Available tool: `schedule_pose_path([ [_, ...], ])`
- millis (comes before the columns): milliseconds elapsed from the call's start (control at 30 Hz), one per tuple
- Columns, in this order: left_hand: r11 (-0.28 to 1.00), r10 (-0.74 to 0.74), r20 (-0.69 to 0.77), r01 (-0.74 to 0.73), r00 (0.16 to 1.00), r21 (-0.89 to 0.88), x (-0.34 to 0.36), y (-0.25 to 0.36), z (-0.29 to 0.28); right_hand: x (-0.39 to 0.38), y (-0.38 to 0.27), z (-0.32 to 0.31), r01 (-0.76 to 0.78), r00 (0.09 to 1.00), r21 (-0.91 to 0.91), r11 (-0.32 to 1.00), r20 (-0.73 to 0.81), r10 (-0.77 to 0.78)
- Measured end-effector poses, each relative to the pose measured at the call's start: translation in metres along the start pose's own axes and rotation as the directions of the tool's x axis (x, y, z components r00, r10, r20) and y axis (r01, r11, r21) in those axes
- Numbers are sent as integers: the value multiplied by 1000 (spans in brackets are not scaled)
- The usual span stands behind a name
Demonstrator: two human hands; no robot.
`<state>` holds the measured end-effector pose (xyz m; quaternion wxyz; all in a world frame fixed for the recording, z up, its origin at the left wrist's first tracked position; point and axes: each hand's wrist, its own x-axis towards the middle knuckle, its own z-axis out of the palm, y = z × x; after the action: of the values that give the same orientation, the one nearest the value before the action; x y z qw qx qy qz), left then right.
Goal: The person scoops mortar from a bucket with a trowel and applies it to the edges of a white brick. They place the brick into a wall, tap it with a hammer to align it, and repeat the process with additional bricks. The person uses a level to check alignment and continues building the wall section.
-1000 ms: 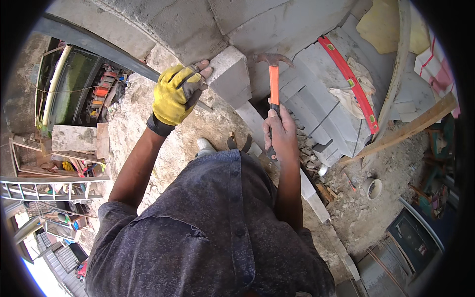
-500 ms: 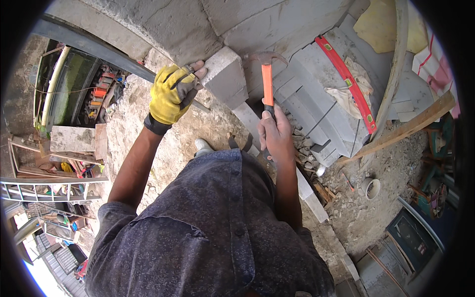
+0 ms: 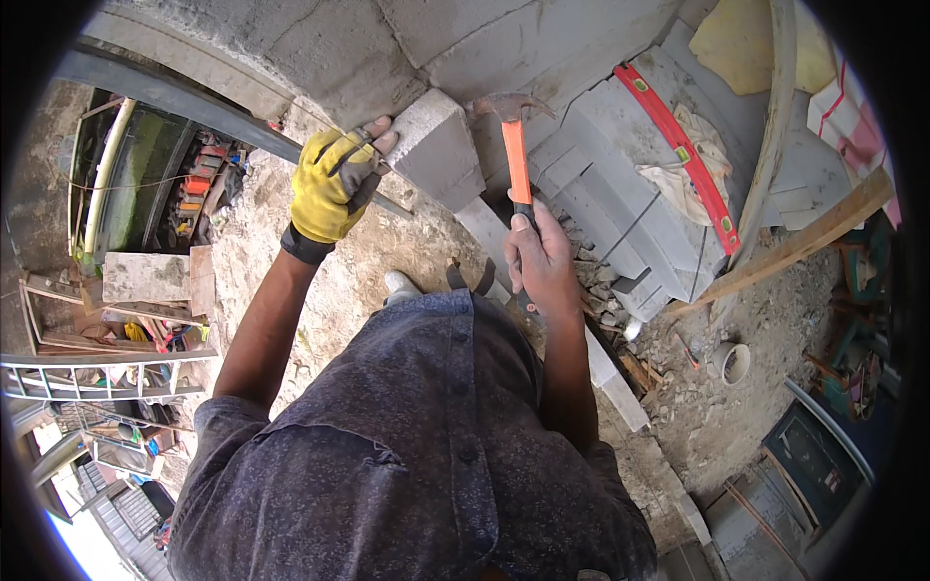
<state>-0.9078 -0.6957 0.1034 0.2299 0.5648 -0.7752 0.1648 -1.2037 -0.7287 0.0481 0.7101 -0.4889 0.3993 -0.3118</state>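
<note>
My left hand [image 3: 333, 186] wears a yellow work glove with bare fingertips. Its fingers are curled and press against the left side of a light grey block [image 3: 433, 145], which sits at the end of the wall. Bare and dusty, my right hand [image 3: 539, 254] is closed around the dark grip of a claw hammer [image 3: 517, 160] with an orange shaft. The hammer stands with its head up, just right of the block, close to its upper right edge. What lies under my left palm is hidden.
Grey block wall [image 3: 329, 48] rises ahead. A red spirit level [image 3: 678, 150] and a pale cloth [image 3: 693, 174] lie on stacked blocks [image 3: 610, 194] at right. A metal bar [image 3: 184, 92] crosses at left. A white bucket [image 3: 733, 363] stands on rubble-strewn ground. Wooden planks [image 3: 790, 252] curve past the stack.
The hammer's head has shifted slightly left and up, tilting toward the block. My left hand keeps its place against the block, and my right hand keeps its grip.
</note>
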Motion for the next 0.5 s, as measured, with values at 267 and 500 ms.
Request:
schedule_pose_path([
  [267,1000,-1,-7,1,1000,-17,-2,-2,4,3,-1,2,7,999,-53,999,-43,-9],
  [500,999,25,5,-25,1000,-26,0,-3,3,4,-10,-4,35,999,-48,998,-29,-37],
])
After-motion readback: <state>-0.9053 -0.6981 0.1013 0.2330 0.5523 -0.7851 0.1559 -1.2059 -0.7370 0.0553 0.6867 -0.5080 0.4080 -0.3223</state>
